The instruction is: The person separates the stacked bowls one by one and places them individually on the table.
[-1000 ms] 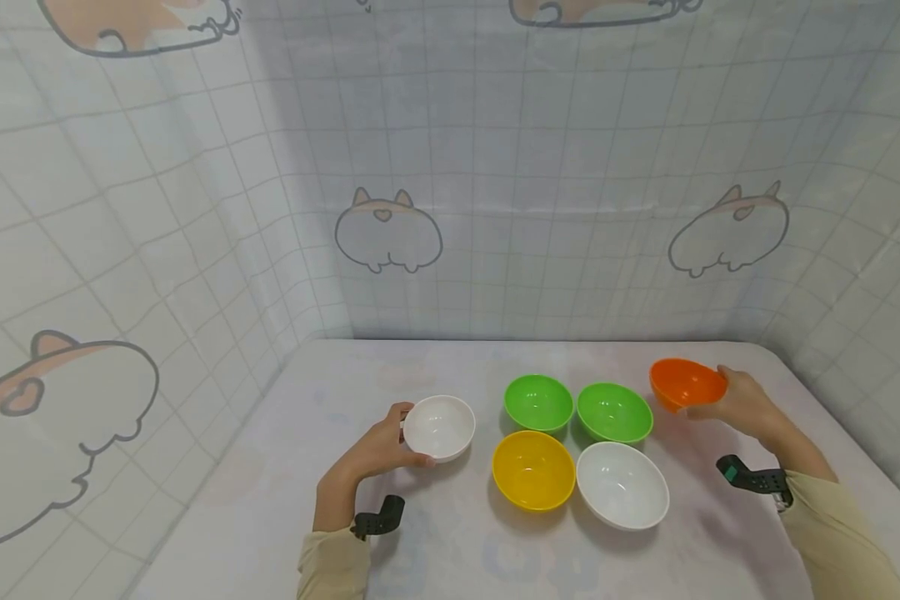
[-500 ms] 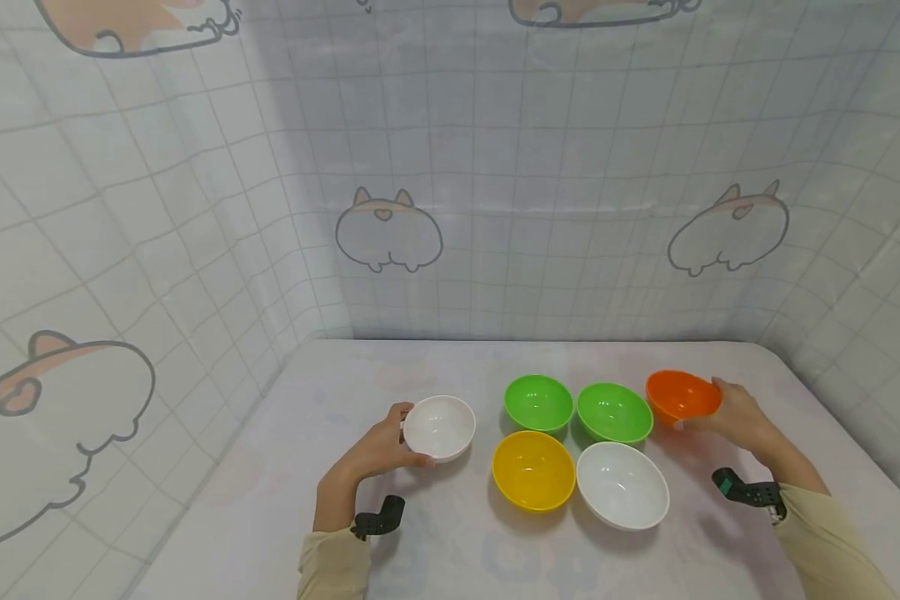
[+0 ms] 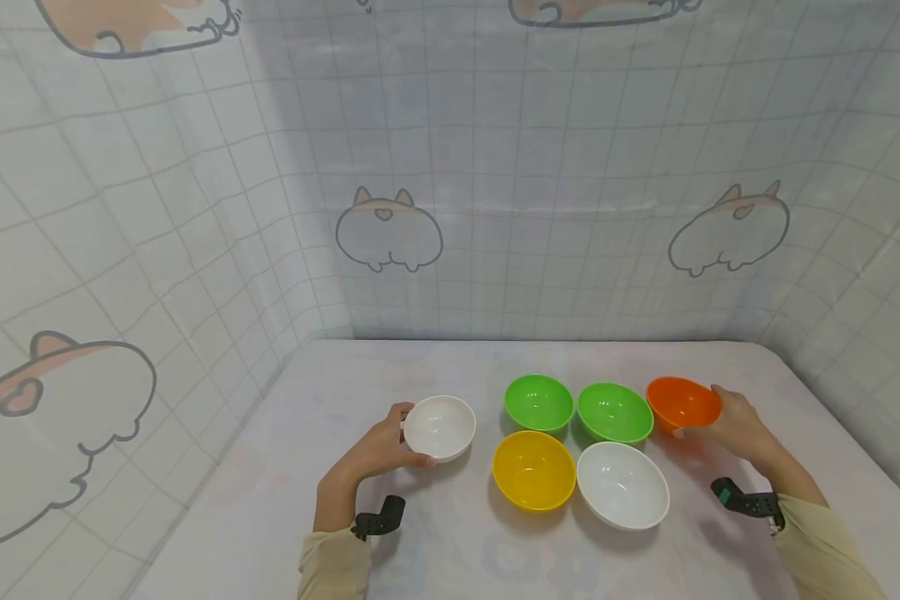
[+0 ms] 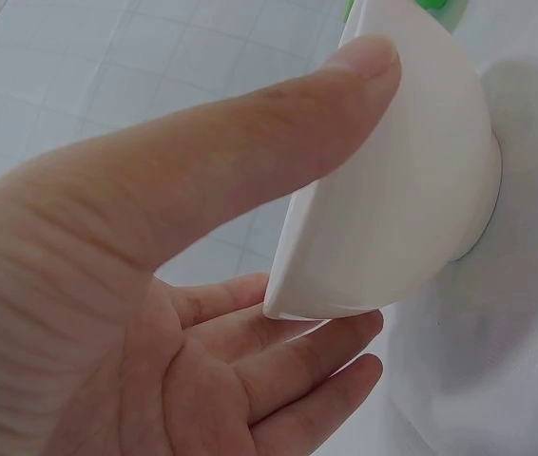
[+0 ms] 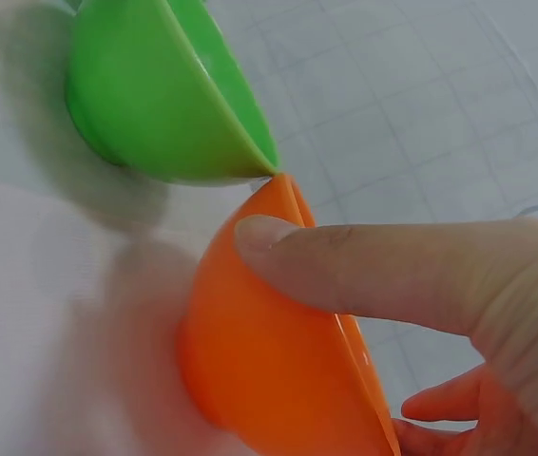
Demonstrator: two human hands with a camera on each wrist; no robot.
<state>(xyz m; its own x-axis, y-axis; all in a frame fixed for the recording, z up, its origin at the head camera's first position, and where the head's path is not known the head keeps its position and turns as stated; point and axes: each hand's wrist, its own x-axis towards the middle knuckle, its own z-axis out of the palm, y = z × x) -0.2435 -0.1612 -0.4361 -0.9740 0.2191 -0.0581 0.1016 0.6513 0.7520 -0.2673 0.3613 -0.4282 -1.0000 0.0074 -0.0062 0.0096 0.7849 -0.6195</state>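
Observation:
My left hand grips a small white bowl from its left side. Its thumb presses the outer wall in the left wrist view, while the other fingers reach to the far side. At the right, my right hand holds an orange bowl, thumb on the near wall and fingers partly hidden behind. The orange rim meets that of the right-hand green bowl in the right wrist view. Whether the orange bowl's base touches the table I cannot tell.
Between the hands stand another green bowl, a yellow bowl and a larger white bowl, close together and upright. All are on a white-covered table, with a checked curtain hanging along the back and sides.
My right hand has brought the orange bowl left and nearer to me, up against the green bowl. The left hand and its white bowl have stayed where they were.

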